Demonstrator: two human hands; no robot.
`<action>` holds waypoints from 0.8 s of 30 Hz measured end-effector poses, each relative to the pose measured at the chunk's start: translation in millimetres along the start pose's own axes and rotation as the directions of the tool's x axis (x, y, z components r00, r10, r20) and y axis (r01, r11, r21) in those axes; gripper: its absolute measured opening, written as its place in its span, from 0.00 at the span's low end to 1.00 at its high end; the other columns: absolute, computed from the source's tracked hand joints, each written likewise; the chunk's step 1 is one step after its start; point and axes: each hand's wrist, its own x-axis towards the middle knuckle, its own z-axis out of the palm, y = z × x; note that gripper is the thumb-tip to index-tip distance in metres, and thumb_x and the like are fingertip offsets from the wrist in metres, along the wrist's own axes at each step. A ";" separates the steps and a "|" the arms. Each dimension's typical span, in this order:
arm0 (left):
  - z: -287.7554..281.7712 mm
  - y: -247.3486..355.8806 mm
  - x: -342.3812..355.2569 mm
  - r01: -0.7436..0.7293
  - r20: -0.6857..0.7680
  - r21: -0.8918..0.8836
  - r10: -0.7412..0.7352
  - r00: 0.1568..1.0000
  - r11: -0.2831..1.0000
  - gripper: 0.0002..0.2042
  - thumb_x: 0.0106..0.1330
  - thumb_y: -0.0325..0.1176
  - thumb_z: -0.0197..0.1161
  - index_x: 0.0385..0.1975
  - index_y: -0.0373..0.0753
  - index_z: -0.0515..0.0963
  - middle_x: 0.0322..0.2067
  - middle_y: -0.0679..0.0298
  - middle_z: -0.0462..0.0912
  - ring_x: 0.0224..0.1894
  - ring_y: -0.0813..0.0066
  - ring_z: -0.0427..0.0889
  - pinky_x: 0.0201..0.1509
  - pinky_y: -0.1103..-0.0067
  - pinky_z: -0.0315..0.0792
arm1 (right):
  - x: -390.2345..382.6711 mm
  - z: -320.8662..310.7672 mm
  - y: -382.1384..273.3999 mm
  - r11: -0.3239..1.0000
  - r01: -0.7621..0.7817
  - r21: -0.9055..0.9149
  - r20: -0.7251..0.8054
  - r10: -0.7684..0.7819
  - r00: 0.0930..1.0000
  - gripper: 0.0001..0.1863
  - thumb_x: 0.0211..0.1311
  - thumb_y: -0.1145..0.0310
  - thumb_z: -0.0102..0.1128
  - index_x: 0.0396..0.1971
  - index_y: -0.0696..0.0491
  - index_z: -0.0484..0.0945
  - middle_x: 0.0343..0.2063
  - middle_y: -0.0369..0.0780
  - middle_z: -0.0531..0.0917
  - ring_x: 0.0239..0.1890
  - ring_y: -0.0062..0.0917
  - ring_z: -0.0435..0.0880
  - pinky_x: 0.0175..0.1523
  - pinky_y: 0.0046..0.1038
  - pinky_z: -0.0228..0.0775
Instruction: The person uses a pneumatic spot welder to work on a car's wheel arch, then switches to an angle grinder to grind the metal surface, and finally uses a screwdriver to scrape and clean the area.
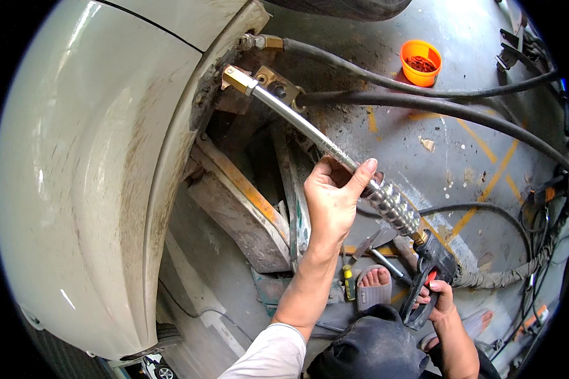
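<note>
A spray gun [433,252] with a black handle and red trigger carries a long metal lance [297,121]. My right hand [444,298] is wrapped around its handle, a finger near the trigger. Around the lance, just ahead of its coiled metal sleeve [395,208], the fingers of my left hand [335,201] are closed. The lance slants up to the left, and its brass-coloured tip [237,79] is close to the dirty lower edge of a cream car body panel [107,158]. Beside the tip is a brass block fitting [275,85].
Two thick black hoses [436,108] run right from the fittings. An orange bucket [420,63] holding reddish-brown bits stands on the grey floor. A dirty metal support [246,202] is below the panel. A yellow-handled tool [349,282] lies beside my sandalled foot [374,284].
</note>
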 end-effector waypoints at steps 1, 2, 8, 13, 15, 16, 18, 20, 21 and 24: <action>-0.1 0.3 0.1 0.002 0.002 0.012 -0.002 1.000 1.000 0.07 0.58 0.25 0.69 0.30 0.34 0.76 0.27 0.64 0.81 0.28 0.80 0.81 0.35 0.82 0.79 | -0.1 2.5 -0.7 1.000 0.002 -0.013 -0.008 -0.002 1.000 0.10 0.47 0.63 0.60 0.27 0.52 0.73 0.19 0.32 0.71 0.20 0.18 0.70 0.36 0.30 0.65; 0.7 0.2 0.5 -0.005 0.001 -0.003 0.005 1.000 1.000 0.07 0.58 0.25 0.69 0.30 0.34 0.76 0.27 0.64 0.81 0.28 0.80 0.81 0.35 0.82 0.78 | -0.7 6.2 -1.8 1.000 0.004 -0.025 -0.015 -0.005 1.000 0.11 0.47 0.62 0.60 0.26 0.52 0.72 0.19 0.32 0.71 0.20 0.18 0.69 0.36 0.30 0.65; 0.0 -5.9 2.8 0.008 0.005 -0.049 -0.008 1.000 0.999 0.08 0.61 0.28 0.67 0.35 0.35 0.75 0.28 0.61 0.83 0.30 0.78 0.82 0.39 0.80 0.76 | 0.5 12.1 -4.6 0.996 -0.015 -0.087 -0.056 0.010 0.998 0.14 0.45 0.59 0.61 0.21 0.55 0.72 0.17 0.31 0.70 0.20 0.18 0.69 0.37 0.29 0.65; -3.3 -5.7 -1.3 0.017 0.009 -0.041 -0.017 1.000 0.999 0.08 0.61 0.27 0.66 0.35 0.35 0.74 0.28 0.62 0.83 0.30 0.78 0.82 0.39 0.81 0.76 | -3.1 10.0 -2.7 0.994 -0.011 -0.106 -0.073 0.003 0.997 0.14 0.44 0.59 0.61 0.21 0.54 0.72 0.17 0.31 0.70 0.20 0.18 0.69 0.37 0.29 0.64; -4.2 -8.2 -4.7 0.028 0.005 -0.054 -0.027 1.000 0.998 0.08 0.61 0.27 0.66 0.35 0.35 0.74 0.28 0.62 0.83 0.30 0.78 0.82 0.40 0.81 0.76 | -4.3 7.4 -1.8 0.993 -0.004 -0.120 -0.078 -0.005 0.997 0.14 0.44 0.59 0.61 0.22 0.54 0.72 0.17 0.31 0.70 0.20 0.18 0.69 0.38 0.29 0.64; -4.4 -10.3 -6.8 0.036 0.004 -0.061 -0.035 0.999 0.998 0.07 0.62 0.27 0.66 0.34 0.35 0.74 0.28 0.62 0.83 0.30 0.78 0.82 0.40 0.81 0.76 | -4.5 2.6 -1.0 0.994 -0.006 -0.110 -0.073 -0.002 0.997 0.13 0.45 0.59 0.61 0.22 0.54 0.72 0.18 0.31 0.70 0.20 0.18 0.69 0.38 0.29 0.64; -5.4 -15.6 -10.9 0.055 -0.002 -0.049 -0.055 0.998 0.997 0.07 0.62 0.28 0.65 0.35 0.35 0.74 0.29 0.62 0.83 0.31 0.77 0.82 0.40 0.81 0.76 | -3.1 -11.5 -0.1 0.996 -0.007 -0.085 -0.064 0.002 0.998 0.13 0.45 0.60 0.61 0.24 0.54 0.73 0.19 0.32 0.71 0.21 0.19 0.70 0.38 0.30 0.65; -8.1 -25.6 -12.0 0.057 -0.008 -0.028 -0.058 0.998 0.998 0.08 0.62 0.28 0.65 0.35 0.34 0.74 0.30 0.61 0.83 0.31 0.76 0.82 0.40 0.80 0.76 | 0.6 -24.2 -0.6 0.997 0.012 -0.073 -0.068 -0.017 0.998 0.12 0.46 0.62 0.61 0.26 0.54 0.73 0.20 0.32 0.72 0.22 0.20 0.70 0.38 0.31 0.66; -11.3 -32.0 -12.9 0.061 -0.012 -0.013 -0.061 0.998 0.998 0.08 0.62 0.28 0.66 0.36 0.34 0.75 0.30 0.60 0.83 0.32 0.76 0.82 0.41 0.80 0.76 | 2.8 -28.2 1.3 0.998 0.019 -0.063 -0.070 -0.024 0.997 0.12 0.46 0.63 0.61 0.27 0.54 0.73 0.21 0.33 0.72 0.22 0.20 0.71 0.38 0.32 0.67; -20.6 -46.3 -14.0 0.165 0.011 -0.055 -0.165 0.986 0.985 0.09 0.63 0.30 0.65 0.37 0.33 0.75 0.32 0.58 0.83 0.34 0.75 0.82 0.42 0.79 0.76 | 11.5 -43.0 -0.3 0.990 0.092 -0.105 -0.150 -0.107 0.983 0.13 0.46 0.64 0.63 0.30 0.54 0.75 0.23 0.37 0.75 0.26 0.26 0.74 0.43 0.38 0.73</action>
